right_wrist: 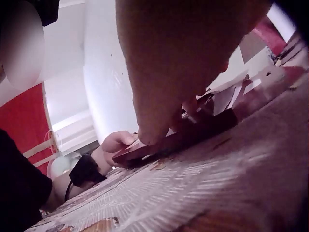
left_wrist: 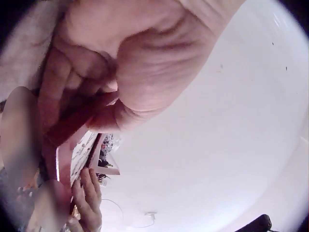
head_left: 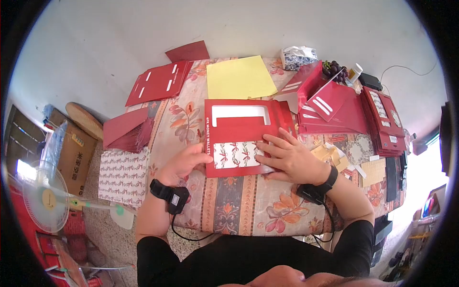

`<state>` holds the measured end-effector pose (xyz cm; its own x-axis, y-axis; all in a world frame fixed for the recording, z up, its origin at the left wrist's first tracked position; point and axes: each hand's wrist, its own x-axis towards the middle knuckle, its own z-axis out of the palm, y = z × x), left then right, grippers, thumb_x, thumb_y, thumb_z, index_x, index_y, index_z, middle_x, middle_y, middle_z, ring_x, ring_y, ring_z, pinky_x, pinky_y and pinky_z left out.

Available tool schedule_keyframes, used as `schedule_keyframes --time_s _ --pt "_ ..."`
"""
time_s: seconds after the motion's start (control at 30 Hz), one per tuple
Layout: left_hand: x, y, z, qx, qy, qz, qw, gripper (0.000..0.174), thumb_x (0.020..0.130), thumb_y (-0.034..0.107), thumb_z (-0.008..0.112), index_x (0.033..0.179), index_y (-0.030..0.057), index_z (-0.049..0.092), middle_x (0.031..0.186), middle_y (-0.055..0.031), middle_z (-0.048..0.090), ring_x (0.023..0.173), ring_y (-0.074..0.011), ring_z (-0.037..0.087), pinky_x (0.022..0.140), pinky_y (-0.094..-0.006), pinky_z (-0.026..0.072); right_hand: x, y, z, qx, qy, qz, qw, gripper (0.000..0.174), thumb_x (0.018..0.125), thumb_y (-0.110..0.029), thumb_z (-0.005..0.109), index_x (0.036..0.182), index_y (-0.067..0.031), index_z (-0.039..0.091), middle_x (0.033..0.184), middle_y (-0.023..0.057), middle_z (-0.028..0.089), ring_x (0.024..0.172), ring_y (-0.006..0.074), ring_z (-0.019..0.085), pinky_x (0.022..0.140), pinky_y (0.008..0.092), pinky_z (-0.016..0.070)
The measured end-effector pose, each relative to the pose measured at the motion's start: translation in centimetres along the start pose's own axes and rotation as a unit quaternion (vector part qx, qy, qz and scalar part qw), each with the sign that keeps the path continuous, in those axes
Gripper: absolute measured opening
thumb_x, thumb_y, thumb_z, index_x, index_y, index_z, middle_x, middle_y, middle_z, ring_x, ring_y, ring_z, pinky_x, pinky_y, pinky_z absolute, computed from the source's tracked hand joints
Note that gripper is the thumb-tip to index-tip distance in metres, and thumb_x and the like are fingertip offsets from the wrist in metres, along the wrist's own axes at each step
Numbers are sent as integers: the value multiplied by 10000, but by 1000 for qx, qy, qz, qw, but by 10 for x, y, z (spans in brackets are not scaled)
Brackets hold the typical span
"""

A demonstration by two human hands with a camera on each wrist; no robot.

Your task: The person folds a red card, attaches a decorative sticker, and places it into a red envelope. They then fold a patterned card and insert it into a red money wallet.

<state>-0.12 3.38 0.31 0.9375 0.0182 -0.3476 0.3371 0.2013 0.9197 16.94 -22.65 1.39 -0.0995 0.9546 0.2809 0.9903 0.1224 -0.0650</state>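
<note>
A flat red box (head_left: 234, 136) printed "4PK MONEY WALLETS" lies before me on the flowered tablecloth. Its upper window shows white, while the lower one shows a holly-patterned card (head_left: 234, 155). At the box's left edge, my left hand (head_left: 185, 162) grips the side between thumb and fingers; the left wrist view shows the red edge (left_wrist: 79, 118) inside that grasp. My right hand (head_left: 291, 158) rests on the right part of the box, fingers spread over the patterned card. Beneath the right palm, part of the box is hidden.
Red card stacks (head_left: 158, 82) and dark red envelopes (head_left: 128, 129) sit left, near patterned sheets (head_left: 122, 174). A yellow sheet (head_left: 239, 77) lies behind the box. More red folders (head_left: 334, 112), grapes (head_left: 334, 71) and a tissue box (head_left: 299, 58) are at right. A fan (head_left: 46, 197) stands left.
</note>
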Motion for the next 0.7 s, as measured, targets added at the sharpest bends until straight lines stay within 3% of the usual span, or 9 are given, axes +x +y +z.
schedule_keyframes --time_s 0.17,0.37,0.53,0.7 --pt "4 -8 -7 12 -11 0 1000 402 840 129 504 1222 14 448 1058 -61 581 884 -118 588 706 -250 487 -2 -2 1 -3 -21 8 1000 482 766 -410 612 1162 -139 560 1282 69 463 1261 273 340 1033 531 222" --pt "2 -6 -4 17 -4 13 1000 377 851 150 500 1203 21 465 1050 -69 586 831 -133 606 665 -267 499 -1 -2 1 3 -37 10 999 497 781 -418 586 1188 -139 533 1292 74 451 1257 262 344 1038 546 205" --pt "1 5 4 15 14 -23 1000 417 872 159 490 1260 35 398 1071 -94 583 862 -153 616 645 -280 521 0 -3 -2 16 -40 9 999 483 786 -392 591 1187 -129 533 1295 75 449 1264 272 337 1039 546 203" --pt "0 3 0 29 38 5 999 423 876 117 472 1281 25 394 1116 -75 569 914 -121 590 735 -268 499 0 -3 -6 117 4 32 993 468 782 -302 615 1191 -93 526 1294 111 448 1270 302 334 1042 537 203"
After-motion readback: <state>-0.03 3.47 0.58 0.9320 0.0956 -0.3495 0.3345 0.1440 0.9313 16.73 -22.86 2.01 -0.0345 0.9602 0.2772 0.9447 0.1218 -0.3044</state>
